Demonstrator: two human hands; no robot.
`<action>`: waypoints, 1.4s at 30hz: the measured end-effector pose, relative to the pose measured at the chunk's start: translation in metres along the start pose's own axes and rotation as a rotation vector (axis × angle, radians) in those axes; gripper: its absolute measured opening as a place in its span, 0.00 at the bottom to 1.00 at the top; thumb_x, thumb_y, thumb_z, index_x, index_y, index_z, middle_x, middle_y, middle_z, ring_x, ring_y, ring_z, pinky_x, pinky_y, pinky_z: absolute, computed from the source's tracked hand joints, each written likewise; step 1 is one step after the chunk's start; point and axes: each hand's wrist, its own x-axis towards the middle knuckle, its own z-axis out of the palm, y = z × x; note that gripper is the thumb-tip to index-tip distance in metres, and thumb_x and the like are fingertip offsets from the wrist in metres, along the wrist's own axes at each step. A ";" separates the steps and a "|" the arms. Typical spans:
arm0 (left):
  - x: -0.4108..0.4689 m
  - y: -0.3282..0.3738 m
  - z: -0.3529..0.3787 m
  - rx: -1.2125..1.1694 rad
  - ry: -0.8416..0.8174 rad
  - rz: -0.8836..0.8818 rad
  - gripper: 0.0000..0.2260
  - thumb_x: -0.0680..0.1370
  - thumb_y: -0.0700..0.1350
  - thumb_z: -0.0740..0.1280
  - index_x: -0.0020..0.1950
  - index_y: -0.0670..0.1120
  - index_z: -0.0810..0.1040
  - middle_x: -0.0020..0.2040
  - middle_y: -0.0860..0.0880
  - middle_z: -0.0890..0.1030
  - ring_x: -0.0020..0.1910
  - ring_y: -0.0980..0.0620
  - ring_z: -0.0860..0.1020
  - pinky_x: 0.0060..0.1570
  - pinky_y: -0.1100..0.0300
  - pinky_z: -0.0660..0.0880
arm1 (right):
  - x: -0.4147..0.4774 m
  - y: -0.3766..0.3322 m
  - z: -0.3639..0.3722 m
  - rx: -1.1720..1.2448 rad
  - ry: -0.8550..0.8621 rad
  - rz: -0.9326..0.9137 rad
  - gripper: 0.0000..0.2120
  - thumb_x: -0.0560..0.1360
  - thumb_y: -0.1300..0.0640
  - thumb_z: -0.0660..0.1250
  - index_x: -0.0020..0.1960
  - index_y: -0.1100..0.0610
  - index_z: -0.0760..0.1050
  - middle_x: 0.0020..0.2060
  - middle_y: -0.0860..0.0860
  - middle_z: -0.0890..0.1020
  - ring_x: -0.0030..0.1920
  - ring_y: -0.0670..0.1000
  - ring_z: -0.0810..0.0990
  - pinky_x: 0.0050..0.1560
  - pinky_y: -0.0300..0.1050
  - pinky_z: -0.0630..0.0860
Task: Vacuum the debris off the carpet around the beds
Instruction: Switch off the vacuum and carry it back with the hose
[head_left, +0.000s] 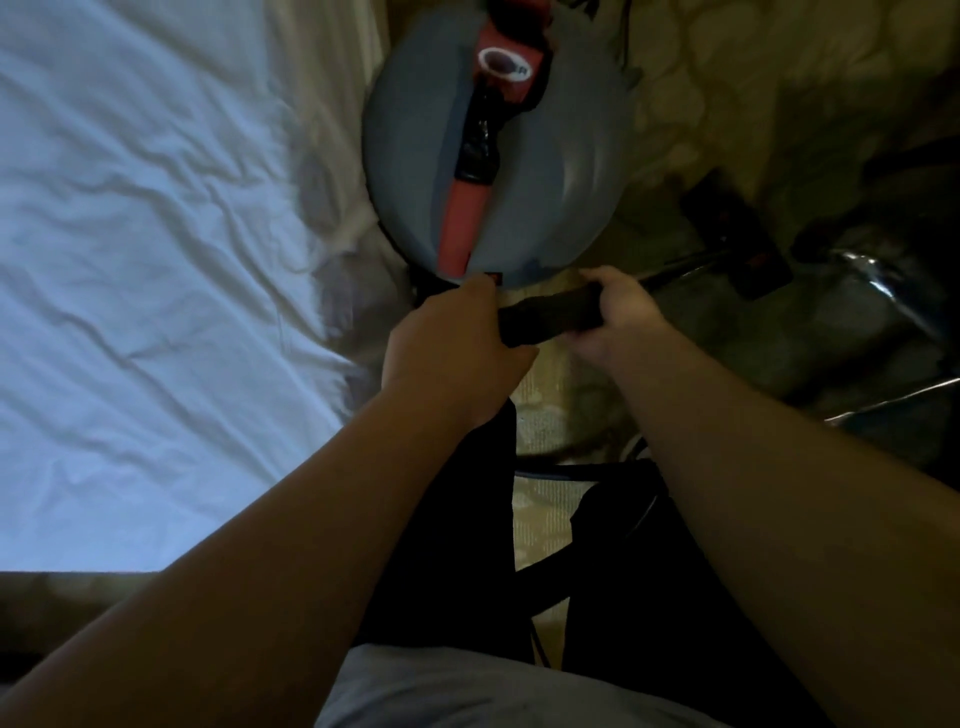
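1. Left hand (457, 343) and right hand (618, 312) each curl round the black hose handle (545, 317).
2. The grey vacuum canister (561, 156) sits on the carpet (727, 78), just beside the bed (156, 260).
3. A black floor head (737, 234) and a chrome tube (883, 291) lie to its right.

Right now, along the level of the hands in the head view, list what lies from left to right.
white bed sheet → left hand → black handle → right hand → black floor nozzle → chrome tube
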 end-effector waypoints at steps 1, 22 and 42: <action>-0.001 0.005 -0.001 -0.031 0.001 -0.014 0.16 0.73 0.59 0.71 0.52 0.52 0.72 0.38 0.57 0.72 0.39 0.54 0.74 0.39 0.57 0.69 | -0.007 -0.011 -0.001 0.002 -0.003 -0.021 0.05 0.82 0.60 0.69 0.54 0.60 0.74 0.54 0.59 0.81 0.53 0.61 0.82 0.48 0.58 0.84; 0.246 -0.005 0.053 0.053 0.349 -0.142 0.26 0.78 0.52 0.68 0.69 0.46 0.62 0.69 0.40 0.64 0.65 0.38 0.67 0.63 0.47 0.66 | 0.106 -0.149 0.065 -0.988 0.043 -0.702 0.39 0.77 0.59 0.76 0.81 0.53 0.60 0.64 0.50 0.74 0.62 0.51 0.75 0.58 0.43 0.74; 0.270 -0.042 0.054 -0.144 0.489 0.191 0.17 0.72 0.47 0.66 0.54 0.39 0.69 0.51 0.39 0.72 0.48 0.39 0.73 0.45 0.46 0.71 | 0.137 -0.135 0.089 -1.572 0.245 -0.544 0.82 0.45 0.23 0.80 0.85 0.47 0.38 0.84 0.50 0.40 0.83 0.63 0.50 0.79 0.66 0.61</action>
